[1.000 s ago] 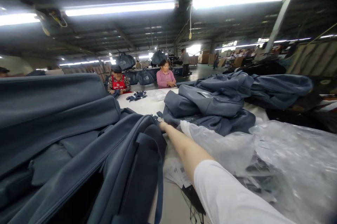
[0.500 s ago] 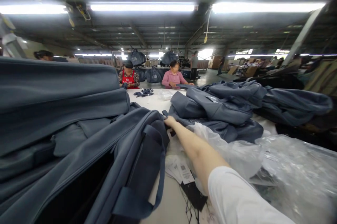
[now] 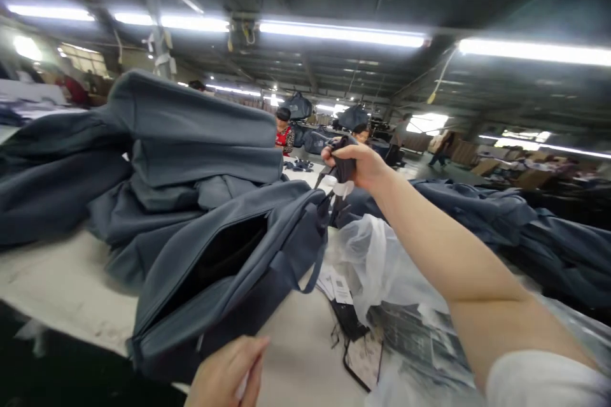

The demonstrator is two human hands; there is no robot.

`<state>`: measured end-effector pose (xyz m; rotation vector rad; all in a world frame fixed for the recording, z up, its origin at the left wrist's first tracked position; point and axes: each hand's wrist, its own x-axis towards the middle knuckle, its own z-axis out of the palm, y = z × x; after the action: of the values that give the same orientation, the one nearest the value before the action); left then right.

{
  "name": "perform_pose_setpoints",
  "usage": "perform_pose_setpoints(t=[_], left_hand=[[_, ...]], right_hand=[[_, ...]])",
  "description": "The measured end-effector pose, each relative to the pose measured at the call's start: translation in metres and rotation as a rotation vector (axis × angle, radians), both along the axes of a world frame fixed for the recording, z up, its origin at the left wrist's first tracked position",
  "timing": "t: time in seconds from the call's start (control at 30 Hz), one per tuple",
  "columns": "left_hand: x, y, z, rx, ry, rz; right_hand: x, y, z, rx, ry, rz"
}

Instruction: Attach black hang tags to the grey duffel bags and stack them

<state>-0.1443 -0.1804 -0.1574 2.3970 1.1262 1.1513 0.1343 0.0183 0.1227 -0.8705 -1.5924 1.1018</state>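
Observation:
My right hand (image 3: 356, 162) is raised over the table, closed around a dark bundled strap (image 3: 344, 170) with a small white band or tag below the fingers. Loose dark ends hang from it towards the blue-grey duffel bag (image 3: 286, 248); whether they are joined to the bag cannot be made out. That bag lies on its side with its zip opening gaping and a carry strap looping down. My left hand (image 3: 229, 372) is low in front of the bag, slightly blurred, fingers loosely bent and apart. Nothing shows in it, and it does not visibly grip the bag.
Folded blue-grey bags (image 3: 205, 139) are piled at the left, more bags (image 3: 482, 209) at the right. Clear plastic wrapping (image 3: 382, 254) and paper tags (image 3: 341, 289) with black cords lie on the white table (image 3: 296, 349). Co-workers sit across it.
My right hand has risen from the table beside the bag, now with the strap bundle in it. My left hand has come into view at the bottom. The view has swung left.

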Motion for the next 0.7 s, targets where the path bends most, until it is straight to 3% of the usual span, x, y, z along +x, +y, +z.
perform_pose_setpoints(t=[0.13,0.23,0.3,0.43,0.5,0.57,0.7], left_hand=[[-0.029,-0.017,0.071,0.068,-0.179,0.271],[-0.06,-0.02,0.111,-0.074,-0.327,0.44],[-0.082,-0.016,0.126,-0.224,-0.496,0.421],[-0.112,-0.007,0.138,-0.498,-0.905,0.279],[-0.117,-0.006,0.138,-0.561,-1.015,0.194],[-0.118,-0.006,0.132,-0.596,-1.007,0.141],[-0.118,-0.004,0.105,-0.662,-0.929,0.193]], right_hand=[[-0.079,-0.054,0.025,0.111,-0.169,0.339],[-0.135,-0.087,0.043,0.155,-0.354,0.674],[-0.17,-0.102,0.051,0.211,-0.5,0.82],[-0.229,-0.112,0.048,0.453,-0.63,0.782],[-0.248,-0.111,0.037,0.552,-0.793,0.882],[-0.26,-0.107,0.022,0.609,-1.032,0.964],[-0.266,-0.094,-0.02,0.66,-1.328,0.847]])
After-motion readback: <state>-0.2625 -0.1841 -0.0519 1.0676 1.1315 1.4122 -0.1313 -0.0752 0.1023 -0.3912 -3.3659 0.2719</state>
